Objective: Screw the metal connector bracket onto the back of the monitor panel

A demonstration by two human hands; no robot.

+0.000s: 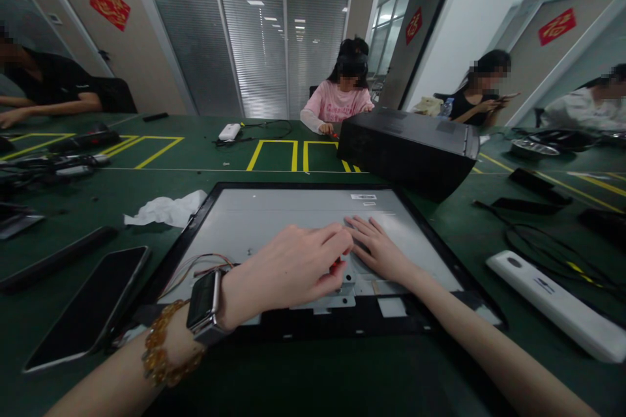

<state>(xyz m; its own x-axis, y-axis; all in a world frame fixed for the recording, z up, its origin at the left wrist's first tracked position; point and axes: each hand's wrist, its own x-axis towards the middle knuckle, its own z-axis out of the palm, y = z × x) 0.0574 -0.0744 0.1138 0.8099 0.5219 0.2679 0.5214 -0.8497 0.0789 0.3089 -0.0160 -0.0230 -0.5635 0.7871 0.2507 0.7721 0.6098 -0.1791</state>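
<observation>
A display panel [274, 215] lies face down on the green table, grey metal back up inside a black frame. My left hand [288, 267], with a watch and bead bracelet on its wrist, is closed in a pinch over a small metal bracket [337, 296] near the panel's lower edge; a bit of red shows under the fingers. My right hand [379, 247] lies flat with fingers stretched out on the panel, right beside the left. Thin coloured wires [195, 267] run out at the panel's lower left.
A black box [405, 150] stands behind the panel. A crumpled white tissue [166, 208] and a dark phone [90, 303] lie to the left, a white bar-shaped device [557, 303] and black cables [548, 241] to the right. Other people sit around the table's far side.
</observation>
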